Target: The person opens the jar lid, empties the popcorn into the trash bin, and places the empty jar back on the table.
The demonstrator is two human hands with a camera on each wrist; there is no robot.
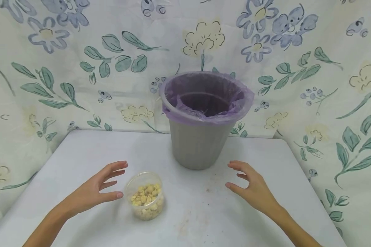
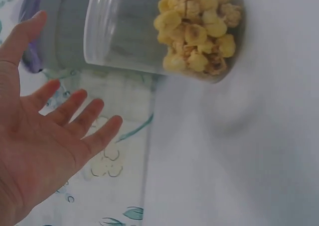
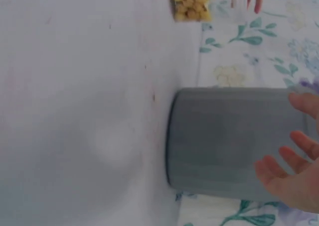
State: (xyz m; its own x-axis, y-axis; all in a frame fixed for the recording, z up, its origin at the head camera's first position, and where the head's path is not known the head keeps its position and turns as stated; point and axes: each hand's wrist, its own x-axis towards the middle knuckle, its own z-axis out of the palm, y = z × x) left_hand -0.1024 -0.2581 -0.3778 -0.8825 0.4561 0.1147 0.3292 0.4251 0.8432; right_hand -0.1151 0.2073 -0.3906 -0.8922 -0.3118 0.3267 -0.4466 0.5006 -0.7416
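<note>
A clear round plastic tub [image 1: 144, 197] without a lid stands on the white table, partly filled with pale yellow, popcorn-like pieces [image 2: 197, 29]. Just left of the tub is my left hand [image 1: 91, 192], its fingers spread and bent a little, with a gap between thumb and tub. My right hand [image 1: 256, 190] hovers over the right side of the table, fingers apart and holding nothing. Behind and between the hands stands a grey bin [image 1: 201, 144] lined with a purple plastic bag [image 1: 204, 118]. The right wrist view shows the bin's side [image 3: 234, 141] beyond the right fingers.
The bin stands upright near the back of the white table [image 1: 117, 147]. Small dark specks and a faint brownish smear [image 1: 183, 224] mark the tabletop between the hands. A floral cloth [image 1: 117, 89] hangs behind and along both sides of the table.
</note>
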